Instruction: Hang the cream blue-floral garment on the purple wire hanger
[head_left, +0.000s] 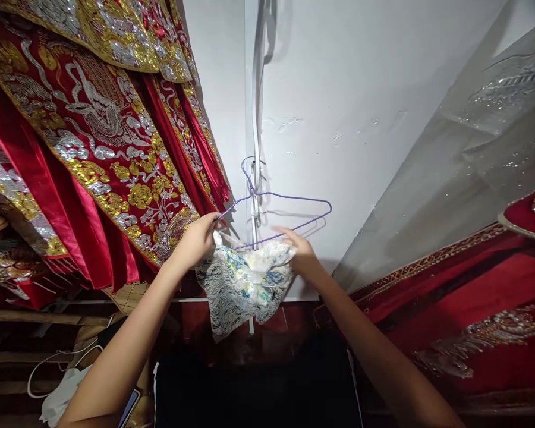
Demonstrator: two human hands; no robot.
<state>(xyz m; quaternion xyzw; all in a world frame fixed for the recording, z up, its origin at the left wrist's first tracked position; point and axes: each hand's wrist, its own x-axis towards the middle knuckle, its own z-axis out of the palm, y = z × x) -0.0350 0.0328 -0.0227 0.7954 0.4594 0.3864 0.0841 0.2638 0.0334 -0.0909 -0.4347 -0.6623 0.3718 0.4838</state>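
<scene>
A purple wire clothes hanger (pixel 294 196) hangs by its hook near a white upright rail in front of the wall. Below its bottom bar is a white camisole (pixel 249 285) with a blue, green and yellow flower print. My left hand (pixel 201 238) is closed around the hanger's left end, beside a thin white strap of the camisole. On the other side, my right hand (pixel 302 252) pinches the top right edge of the camisole, under the hanger's bar. Its fingers are slightly blurred. The hanger's right corner is bare.
Red costumes (pixel 107 131) with gold and silver embroidery hang close on the left. To the right are a sheer beaded fabric (pixel 494 131) and a red embroidered cloth (pixel 481 309). A white bag (pixel 65 395) and a cable lie on wooden slats at lower left.
</scene>
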